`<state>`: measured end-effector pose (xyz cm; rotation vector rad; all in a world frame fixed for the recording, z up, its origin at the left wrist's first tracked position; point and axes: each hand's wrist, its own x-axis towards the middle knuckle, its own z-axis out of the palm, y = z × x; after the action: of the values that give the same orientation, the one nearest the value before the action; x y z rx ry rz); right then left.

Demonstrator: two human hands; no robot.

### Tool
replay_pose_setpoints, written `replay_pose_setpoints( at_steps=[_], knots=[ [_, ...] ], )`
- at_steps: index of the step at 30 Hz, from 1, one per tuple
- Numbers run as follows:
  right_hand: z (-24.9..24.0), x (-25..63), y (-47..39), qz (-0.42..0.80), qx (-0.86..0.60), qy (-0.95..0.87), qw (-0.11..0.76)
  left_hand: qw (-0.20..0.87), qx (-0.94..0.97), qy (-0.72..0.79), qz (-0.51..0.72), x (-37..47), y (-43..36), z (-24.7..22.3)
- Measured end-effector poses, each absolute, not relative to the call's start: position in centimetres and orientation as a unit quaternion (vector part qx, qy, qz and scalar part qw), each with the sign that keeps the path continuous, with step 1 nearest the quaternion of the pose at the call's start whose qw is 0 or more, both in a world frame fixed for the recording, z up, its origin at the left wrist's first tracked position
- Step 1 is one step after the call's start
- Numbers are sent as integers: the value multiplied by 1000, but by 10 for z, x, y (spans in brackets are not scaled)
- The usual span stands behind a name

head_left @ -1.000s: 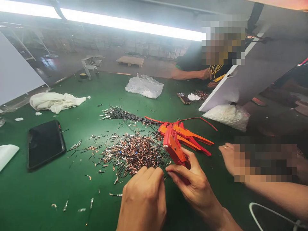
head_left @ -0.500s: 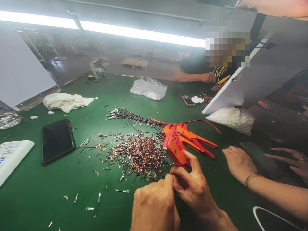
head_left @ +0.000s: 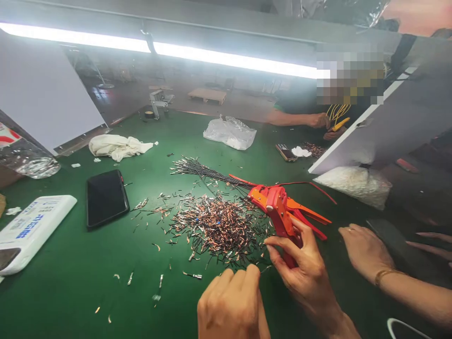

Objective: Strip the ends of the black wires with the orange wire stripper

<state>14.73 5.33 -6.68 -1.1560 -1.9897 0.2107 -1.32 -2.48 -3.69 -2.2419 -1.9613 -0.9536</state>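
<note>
My right hand (head_left: 307, 268) is wrapped round the handles of a red-and-orange wire stripper (head_left: 278, 214). Left of it, my left hand (head_left: 231, 301) is closed, its back to the camera; what its fingers hold is hidden. A short thin wire (head_left: 266, 269) shows between the two hands. Beyond them lies a heap of copper and black wire scraps (head_left: 217, 226). A bundle of black wires with metal ends (head_left: 205, 170) rests behind the heap. Another stripper with orange and red handles (head_left: 310, 216) lies behind the held one.
A black phone (head_left: 107, 198), a white device (head_left: 35, 230) and a white cloth (head_left: 116, 146) lie left. Clear plastic (head_left: 231, 133) is at the back. A person's forearm (head_left: 413, 289) rests at right, near a bag (head_left: 356, 183); another person sits across, behind a panel (head_left: 363, 117).
The view has turned left, so things sit further right. My hands have moved apart, and the held stripper has risen over the lying one.
</note>
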Motion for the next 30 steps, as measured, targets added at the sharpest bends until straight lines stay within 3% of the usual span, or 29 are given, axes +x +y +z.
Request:
replay_pose_setpoints(
  at_steps=[12, 20, 26, 30],
  knots=[
    [-60, 142, 43, 193, -412, -788, 414, -84, -679, -645, -340, -10, -10, -54],
    [-68, 148, 45, 215, -376, -817, 379, -73, -680, -611, -399, -13, -9, -49],
    [-63, 149, 43, 229, -409, -785, 405, -95, -674, -585, -442, -18, -14, -48],
    [-59, 156, 43, 304, -421, -749, 412, -79, -653, -594, -464, -31, -11, -41]
  ],
)
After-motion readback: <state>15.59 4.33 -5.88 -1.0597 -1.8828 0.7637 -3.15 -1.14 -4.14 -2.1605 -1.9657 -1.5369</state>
